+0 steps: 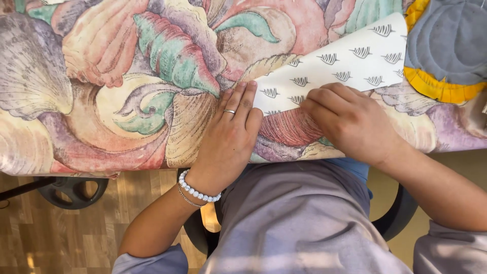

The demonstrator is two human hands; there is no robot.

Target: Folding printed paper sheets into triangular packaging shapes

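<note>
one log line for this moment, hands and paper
left hand: flat on patterned paper edge | right hand: pressing paper fold | surface: shell-print cloth

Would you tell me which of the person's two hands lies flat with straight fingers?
The left hand, with a ring and bead bracelet, lies flat; the right hand is curled on the white patterned paper.

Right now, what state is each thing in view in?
Patterned paper sheet: lying flat on the cloth, near edge under both hands.
Left hand: flat, fingers extended, pressing the sheet's corner; ring on one finger.
Right hand: fingers curled, knuckles up, resting on the sheet's edge.
Shell-print tablecloth: spread over the table.
Grey quilted mat: lying flat, yellow-edged.
</note>
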